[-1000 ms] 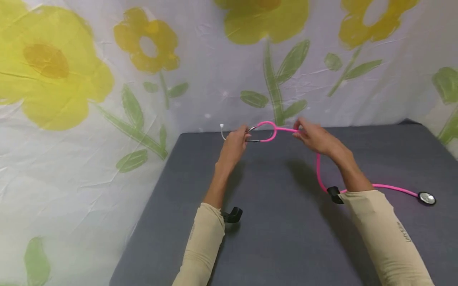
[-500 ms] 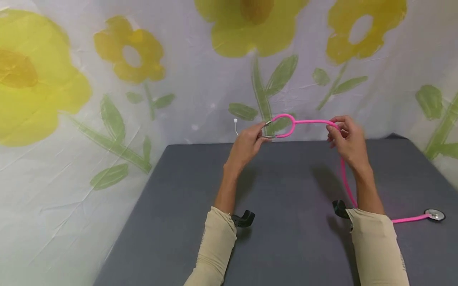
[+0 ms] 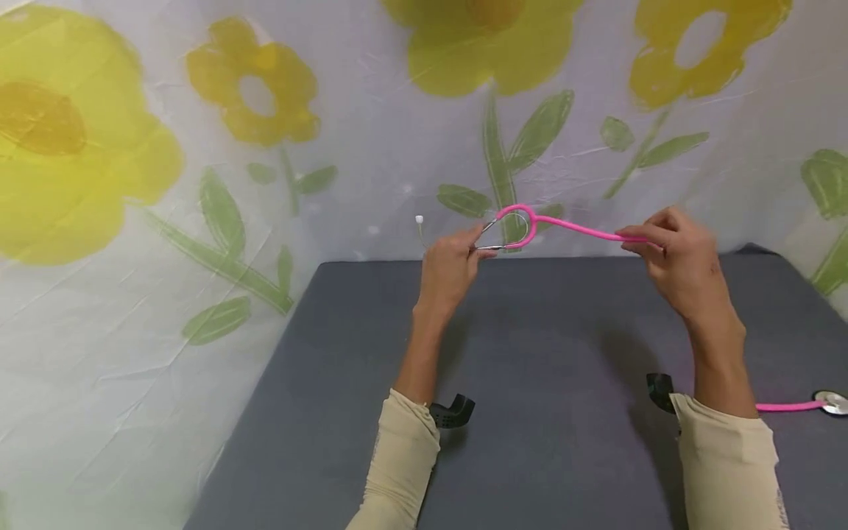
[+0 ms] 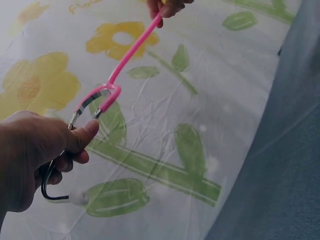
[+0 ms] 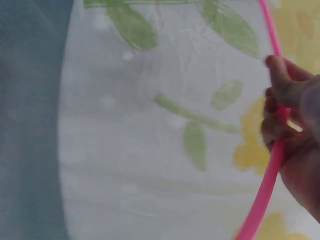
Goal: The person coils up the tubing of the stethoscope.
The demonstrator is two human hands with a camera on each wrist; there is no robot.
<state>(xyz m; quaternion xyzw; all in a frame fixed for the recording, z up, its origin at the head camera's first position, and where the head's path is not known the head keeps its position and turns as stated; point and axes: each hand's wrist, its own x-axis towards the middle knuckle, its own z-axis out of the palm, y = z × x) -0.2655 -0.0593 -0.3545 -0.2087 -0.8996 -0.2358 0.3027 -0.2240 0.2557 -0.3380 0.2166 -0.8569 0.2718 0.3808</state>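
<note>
A pink stethoscope (image 3: 575,227) is held up above the grey table between both hands. My left hand (image 3: 449,271) grips its metal ear tubes (image 4: 48,181), and one white earpiece (image 3: 419,219) sticks out past the fingers. In the left wrist view the pink fork (image 4: 111,91) of the tubing points away from the thumb. My right hand (image 3: 682,258) pinches the tubing farther along, with the stretch between the hands nearly straight. The right wrist view shows the tube (image 5: 264,192) running through the curled fingers. Behind the right forearm, the round chest piece (image 3: 832,403) lies on the table.
The grey table (image 3: 530,442) spreads beneath both arms. At its far edge stands a white cloth backdrop (image 3: 371,147) printed with yellow flowers and green leaves. A black wrist camera (image 3: 453,412) sits below the left wrist, another (image 3: 659,391) by the right.
The right hand has slid rightward along the tubing, lengthening the stretch between the hands. The left hand, still on the ear tubes, has risen slightly. The chest piece now sits nearer the view's right edge.
</note>
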